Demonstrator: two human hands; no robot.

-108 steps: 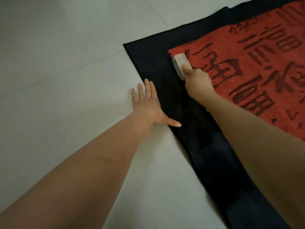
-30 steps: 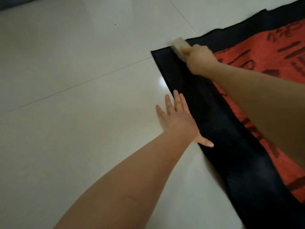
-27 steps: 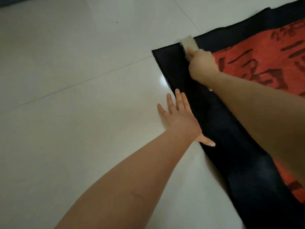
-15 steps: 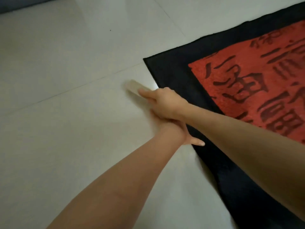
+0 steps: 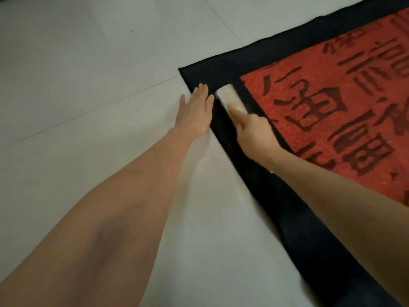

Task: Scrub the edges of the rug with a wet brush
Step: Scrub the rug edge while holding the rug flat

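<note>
We lay our left hand (image 5: 194,111) flat, fingers straight, on the pale glossy floor tiles (image 5: 88,85), fingertips reaching the rug (image 5: 276,196) near its far-left corner. Our right hand (image 5: 254,131) grips the pale oblong brush (image 5: 229,96), index finger along its back, on the rug's black fabric border just left of the red, dark-lettered centre.

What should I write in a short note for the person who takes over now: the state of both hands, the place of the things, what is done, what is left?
Right hand: grips the scrub brush, set on the rug's black border near the corner.
Left hand: open, flat on the tiled floor, fingertips at the rug's edge.
Done: cannot tell from this view; no wet marks show clearly.
Left: scrub along this border and the other edges.
</note>
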